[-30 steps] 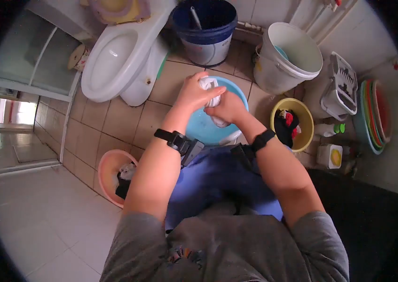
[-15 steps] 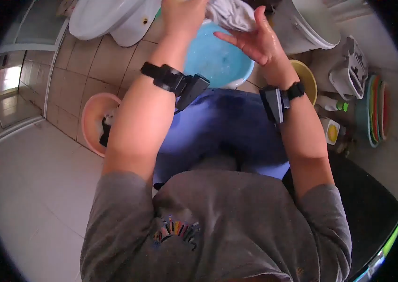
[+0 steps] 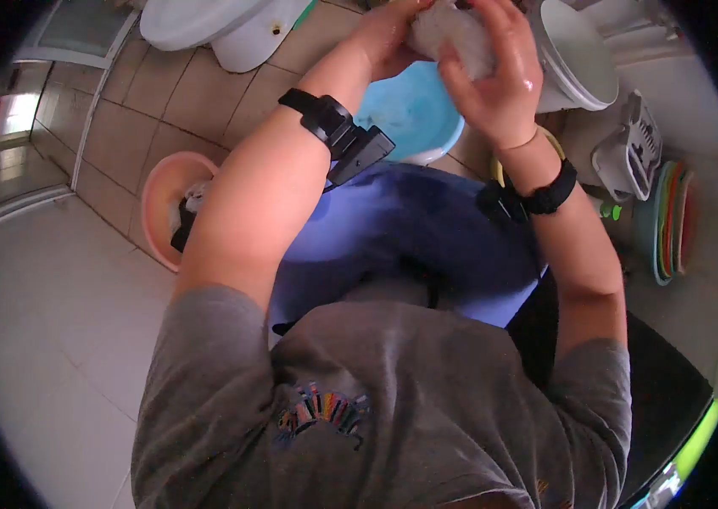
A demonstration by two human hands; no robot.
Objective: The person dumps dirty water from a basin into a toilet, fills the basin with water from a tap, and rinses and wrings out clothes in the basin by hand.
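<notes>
Near the blue basin (image 3: 414, 114), the left hand (image 3: 391, 41) and right hand (image 3: 499, 81) hold a pale cloth (image 3: 455, 38), the right's fingers curved around it.

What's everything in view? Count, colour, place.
Cloth: one, whitish, top centre
Basin: one, light blue, below the cloth
Second basin: one, pink, left floor
Clothes: count unclear, black and white, in second basin
Third basin: one, yellow, mostly hidden, right
Bucket: one, white, top right
Toilet: one, white, top left
Basket: one, pale grey, right
Stacked basins: several, multicoloured, far right
Bottle: one, green cap, right
Floor tiles: many, brown, left
Shirt: one, grey, torso
Garment: one, blue, lap
Wristbands: two, black, wrists
Left hand: one, bare, at cloth
Right hand: one, bare, at cloth
</notes>
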